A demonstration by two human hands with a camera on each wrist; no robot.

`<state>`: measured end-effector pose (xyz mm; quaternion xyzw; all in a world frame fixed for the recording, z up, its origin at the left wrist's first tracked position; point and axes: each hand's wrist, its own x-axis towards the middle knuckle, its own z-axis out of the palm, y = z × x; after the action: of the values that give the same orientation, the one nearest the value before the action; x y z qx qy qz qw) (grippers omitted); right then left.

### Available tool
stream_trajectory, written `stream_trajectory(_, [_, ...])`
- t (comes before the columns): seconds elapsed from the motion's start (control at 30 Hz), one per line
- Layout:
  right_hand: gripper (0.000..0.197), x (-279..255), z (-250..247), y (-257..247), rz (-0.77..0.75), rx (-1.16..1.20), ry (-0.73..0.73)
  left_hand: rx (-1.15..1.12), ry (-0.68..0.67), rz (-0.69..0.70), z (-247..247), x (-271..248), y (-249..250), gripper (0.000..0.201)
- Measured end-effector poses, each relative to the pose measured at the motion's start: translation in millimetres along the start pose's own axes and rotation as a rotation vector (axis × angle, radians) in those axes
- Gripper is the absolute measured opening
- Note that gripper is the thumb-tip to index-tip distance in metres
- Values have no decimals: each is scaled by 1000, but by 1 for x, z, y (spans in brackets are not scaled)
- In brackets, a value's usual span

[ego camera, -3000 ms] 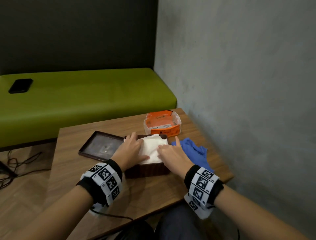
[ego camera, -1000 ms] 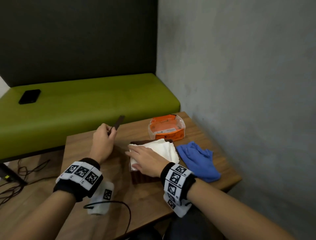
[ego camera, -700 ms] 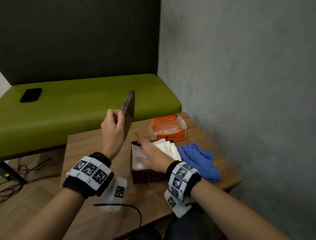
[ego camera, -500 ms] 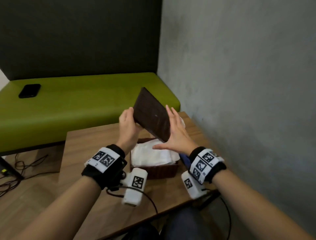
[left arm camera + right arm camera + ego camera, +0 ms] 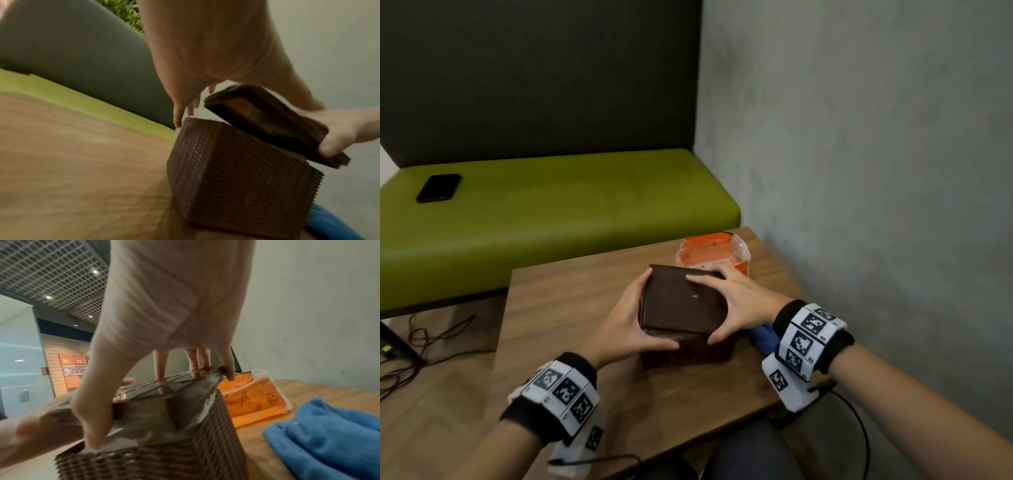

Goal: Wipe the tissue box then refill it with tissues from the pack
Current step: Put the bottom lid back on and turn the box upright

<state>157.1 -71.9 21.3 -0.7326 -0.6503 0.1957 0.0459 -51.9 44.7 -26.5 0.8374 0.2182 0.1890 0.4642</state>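
Note:
A brown woven tissue box (image 5: 688,354) stands on the wooden table (image 5: 571,308). Both hands hold its dark brown lid (image 5: 681,301) just over the box opening. My left hand (image 5: 631,317) grips the lid's left edge and my right hand (image 5: 738,303) its right edge, thumbs at the near side. In the left wrist view the lid (image 5: 267,125) sits tilted above the box (image 5: 236,170), not flat on it. White tissues (image 5: 207,400) show under the lid (image 5: 164,389) in the right wrist view. The orange tissue pack (image 5: 710,251) lies behind the box.
A blue cloth (image 5: 763,337) lies on the table right of the box, partly hidden by my right wrist. A grey wall runs close along the table's right side. A green bench (image 5: 551,212) stands behind the table with a black phone (image 5: 439,187) on it. Cables lie on the floor at left.
My left hand lifted the lid off the table and swung it over. My right hand left the tissues and took the lid's other edge; both lowered it onto the box.

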Motion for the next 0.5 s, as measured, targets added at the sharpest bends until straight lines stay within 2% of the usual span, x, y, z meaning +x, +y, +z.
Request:
stream_trajectory(0.1, [107,7,2,-7,-2,-38,-68,190,-58,0,-2,-6,-11,146])
stream_trajectory(0.27, [104,13,5,-9,-6,-20,-90,134,3,-86,-4,-9,-18,154])
stream_trajectory(0.5, [101,12,2,-5,-8,20,-75,131,144,-11,-7,-17,-21,135])
